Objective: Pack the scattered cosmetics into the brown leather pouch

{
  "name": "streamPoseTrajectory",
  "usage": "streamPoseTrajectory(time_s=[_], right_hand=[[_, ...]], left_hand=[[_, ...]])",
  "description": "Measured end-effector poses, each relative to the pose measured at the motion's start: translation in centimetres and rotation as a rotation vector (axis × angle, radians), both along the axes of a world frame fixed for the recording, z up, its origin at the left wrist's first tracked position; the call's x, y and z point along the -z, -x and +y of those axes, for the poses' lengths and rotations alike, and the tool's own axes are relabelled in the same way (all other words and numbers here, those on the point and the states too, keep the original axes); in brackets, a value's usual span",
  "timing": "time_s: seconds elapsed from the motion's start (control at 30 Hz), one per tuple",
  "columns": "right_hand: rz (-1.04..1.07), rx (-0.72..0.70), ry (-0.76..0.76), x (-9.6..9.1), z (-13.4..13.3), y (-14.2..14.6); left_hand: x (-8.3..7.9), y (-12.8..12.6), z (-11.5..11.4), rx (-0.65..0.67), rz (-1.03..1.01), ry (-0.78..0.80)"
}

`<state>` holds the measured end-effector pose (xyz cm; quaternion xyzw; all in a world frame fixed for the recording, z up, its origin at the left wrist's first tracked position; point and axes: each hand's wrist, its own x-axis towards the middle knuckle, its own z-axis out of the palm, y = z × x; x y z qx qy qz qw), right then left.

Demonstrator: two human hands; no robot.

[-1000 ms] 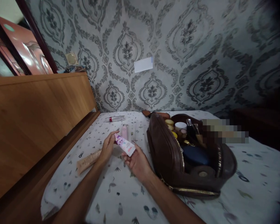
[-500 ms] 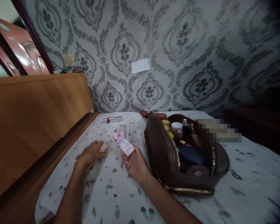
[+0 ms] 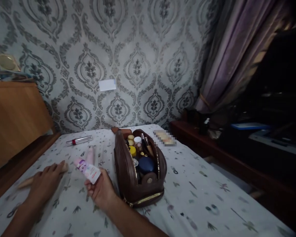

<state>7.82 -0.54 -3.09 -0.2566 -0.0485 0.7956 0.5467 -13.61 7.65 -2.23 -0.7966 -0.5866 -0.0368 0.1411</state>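
My right hand (image 3: 101,189) pinches the white end of a small pink-and-white squeeze tube (image 3: 87,170) with a purple cartoon print, tilted just over the sheet. Behind it lies a slimmer pink tube (image 3: 91,154), partly covered. On the left, my left hand (image 3: 45,179) is closed over a beige tube (image 3: 27,182) lying low at the sheet; its ends stick out on both sides and its middle is hidden. A brown toiletry bag (image 3: 125,171) stands unzipped right of my right hand, holding a dark blue oval case (image 3: 146,165), brushes (image 3: 148,144) and several jars.
A silver tube with a red band (image 3: 79,140) lies at the back left of the patterned sheet (image 3: 192,197). A blurred flat item (image 3: 164,137) lies behind the bag at right. A wooden headboard-like panel (image 3: 14,121) borders the left; a purple curtain (image 3: 224,65) hangs right.
My view has swung to the right, so the bag and both hands appear further left. The right hand still holds the pink-and-white tube; more of the beige tube under my left hand now shows.
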Motion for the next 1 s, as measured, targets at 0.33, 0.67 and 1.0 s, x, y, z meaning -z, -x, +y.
streamPoseTrajectory(time_s=[0.33, 0.67, 1.0], right_hand=[[0.002, -0.007, -0.048, 0.9, 0.4, 0.0], [-0.1, 0.04, -0.155, 1.4, 0.3, 0.4], [-0.274, -0.011, -0.321, 1.4, -0.4, 0.6]], left_hand=[[-1.1, -4.0, -1.4, 0.084, -0.932, 0.049], [0.9, -7.9, -2.9, 0.067, -1.714, 0.332], [2.1, -6.8, -2.5, 0.123, -1.893, 0.352]])
